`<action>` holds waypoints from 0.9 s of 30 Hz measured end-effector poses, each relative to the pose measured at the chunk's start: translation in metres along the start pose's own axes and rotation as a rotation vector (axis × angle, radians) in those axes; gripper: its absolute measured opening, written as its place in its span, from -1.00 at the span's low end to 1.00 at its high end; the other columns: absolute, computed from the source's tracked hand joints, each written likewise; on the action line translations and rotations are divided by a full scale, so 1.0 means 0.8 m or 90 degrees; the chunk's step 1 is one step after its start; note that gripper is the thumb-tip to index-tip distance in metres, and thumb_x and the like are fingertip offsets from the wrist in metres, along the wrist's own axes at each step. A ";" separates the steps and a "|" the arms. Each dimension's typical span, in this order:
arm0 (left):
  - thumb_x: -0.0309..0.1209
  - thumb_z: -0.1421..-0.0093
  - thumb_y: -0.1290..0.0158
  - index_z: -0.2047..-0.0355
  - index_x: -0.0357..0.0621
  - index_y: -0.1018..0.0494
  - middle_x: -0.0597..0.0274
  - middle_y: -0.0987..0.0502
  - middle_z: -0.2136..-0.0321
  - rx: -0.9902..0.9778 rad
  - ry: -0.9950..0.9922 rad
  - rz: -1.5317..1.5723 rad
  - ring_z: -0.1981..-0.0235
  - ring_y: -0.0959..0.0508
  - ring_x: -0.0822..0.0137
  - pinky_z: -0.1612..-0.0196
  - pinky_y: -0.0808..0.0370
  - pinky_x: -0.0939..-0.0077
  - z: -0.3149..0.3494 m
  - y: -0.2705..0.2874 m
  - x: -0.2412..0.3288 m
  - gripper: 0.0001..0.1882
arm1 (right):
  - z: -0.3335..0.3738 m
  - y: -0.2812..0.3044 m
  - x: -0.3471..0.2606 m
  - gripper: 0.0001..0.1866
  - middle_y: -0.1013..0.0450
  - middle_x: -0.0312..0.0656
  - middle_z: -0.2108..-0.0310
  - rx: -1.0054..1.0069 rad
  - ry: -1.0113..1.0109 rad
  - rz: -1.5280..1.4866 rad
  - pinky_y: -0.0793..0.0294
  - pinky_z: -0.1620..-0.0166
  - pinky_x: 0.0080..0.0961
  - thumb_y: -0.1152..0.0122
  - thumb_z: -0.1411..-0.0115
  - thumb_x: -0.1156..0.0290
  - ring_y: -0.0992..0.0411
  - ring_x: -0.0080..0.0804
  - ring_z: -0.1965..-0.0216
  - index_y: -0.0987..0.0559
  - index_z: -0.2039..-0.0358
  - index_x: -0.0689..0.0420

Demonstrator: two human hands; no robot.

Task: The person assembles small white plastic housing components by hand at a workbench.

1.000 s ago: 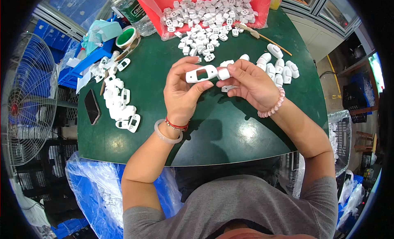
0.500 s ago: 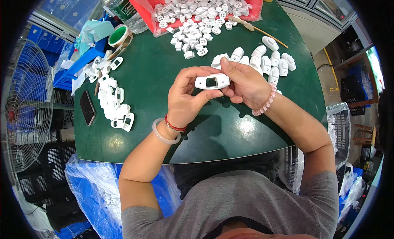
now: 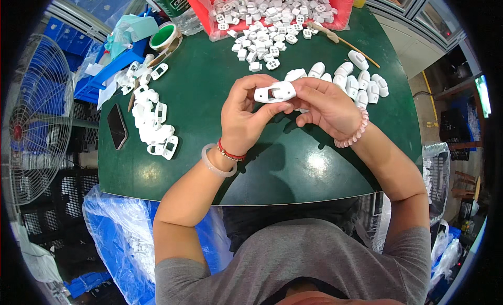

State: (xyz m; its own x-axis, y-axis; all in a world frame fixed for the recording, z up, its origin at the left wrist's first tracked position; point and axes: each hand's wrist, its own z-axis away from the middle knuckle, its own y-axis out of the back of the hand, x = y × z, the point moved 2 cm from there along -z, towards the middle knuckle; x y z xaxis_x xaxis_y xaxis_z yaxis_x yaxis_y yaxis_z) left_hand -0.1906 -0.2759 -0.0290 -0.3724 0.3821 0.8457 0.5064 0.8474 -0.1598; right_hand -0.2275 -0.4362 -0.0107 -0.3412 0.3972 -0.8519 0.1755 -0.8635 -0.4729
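A white oval plastic shell (image 3: 274, 93) with a rectangular opening is held above the green table (image 3: 209, 174). My left hand (image 3: 245, 107) grips its left side between thumb and fingers. At its right end, the thumb and fingers of my right hand (image 3: 331, 107) also close on it; whether a small part is between them is hidden. Just beyond my right hand lie several rounded white pieces (image 3: 358, 60) in a loose group. Open-framed white shells (image 3: 152, 121) form a pile on the left of the table.
A red bin (image 3: 201, 14) at the back spills small white blocks (image 3: 262, 43) onto the table. Right of them rests a thin wooden stick (image 3: 361, 52). A phone (image 3: 117, 127), a tape roll (image 3: 163, 36) and a blue tray (image 3: 94, 90) are at left, near a fan (image 3: 39, 121).
The shell has tilted in my hands, its right end rising. My right hand's lower fingers have loosened and spread away from it. The whole view has shifted slightly.
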 end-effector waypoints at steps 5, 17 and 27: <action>-0.72 0.06 -0.10 0.20 -0.30 -0.26 0.16 -0.40 0.27 0.012 0.040 0.012 0.25 -0.46 0.41 0.21 -0.46 0.58 0.002 0.001 0.001 -0.61 | -0.001 -0.003 -0.001 -0.73 -0.43 -0.18 0.26 -0.027 0.010 0.000 -0.47 0.30 -0.61 0.05 -0.21 0.31 -0.41 -0.52 0.25 -0.42 0.21 0.24; -0.69 0.01 -0.08 0.15 -0.33 -0.29 0.17 -0.41 0.24 0.022 0.106 0.048 0.21 -0.45 0.41 0.16 -0.42 0.60 0.003 0.001 0.002 -0.63 | -0.003 -0.006 0.006 -0.74 -0.40 -0.29 0.35 0.016 0.073 0.062 -0.47 0.30 -0.62 -0.09 -0.15 0.29 -0.39 -0.61 0.29 -0.44 0.27 0.23; -0.56 -0.09 -0.04 0.09 -0.33 -0.33 0.16 -0.46 0.23 0.064 0.231 0.178 0.18 -0.44 0.44 0.10 -0.39 0.63 -0.004 0.007 0.000 -0.66 | -0.005 0.008 -0.004 -0.73 -0.40 -0.36 0.42 0.077 0.058 0.126 -0.36 0.38 -0.77 -0.15 -0.11 0.27 -0.35 -0.69 0.42 -0.49 0.28 0.21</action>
State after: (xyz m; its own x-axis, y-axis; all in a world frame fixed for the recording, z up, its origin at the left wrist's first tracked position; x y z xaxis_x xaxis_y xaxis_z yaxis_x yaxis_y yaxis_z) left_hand -0.1850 -0.2724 -0.0281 0.0727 0.4623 0.8837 0.4638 0.7688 -0.4404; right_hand -0.2213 -0.4418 -0.0121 -0.2254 0.2382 -0.9447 0.1173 -0.9559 -0.2691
